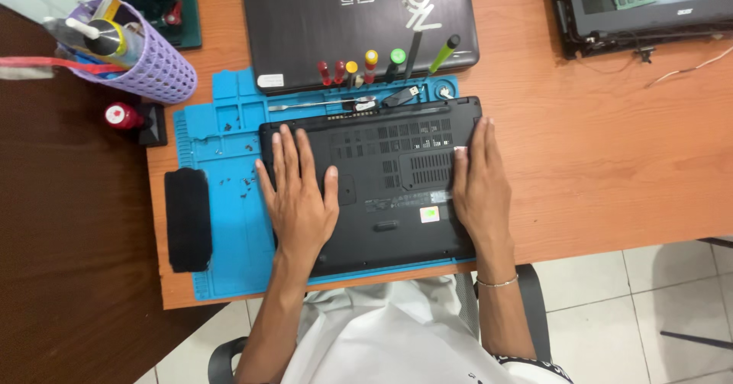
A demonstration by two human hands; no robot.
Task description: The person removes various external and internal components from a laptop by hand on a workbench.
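**Both hands flat on upturned laptop**

Head view: we have a black laptop (389, 178) lying bottom-up on the blue repair mat (229, 224), vent grilles and a small green sticker facing us. Our left hand (298, 193) lies palm-down on the left part of the base, fingers spread and straight, gripping nothing. Our right hand (479, 182) rests along the right edge, fingers extended and together, also clamped on nothing; a thin bracelet (498, 282) sits on that wrist.

Just behind the laptop, a row of screwdrivers (366, 67) with red, yellow and green tops stands in the mat's rear slots, with metal tweezers (321, 105) lying flat beside them. Loose small screws (246, 178) are scattered on the mat left of the laptop. A black oblong pad (188, 220) overlaps the mat's left edge. A second closed laptop (359, 17) lies further back, touching the mat. A lilac mesh tool holder (145, 56) stands far left; an opened laptop (641, 6) sits at the top right of the wooden table (611, 162).
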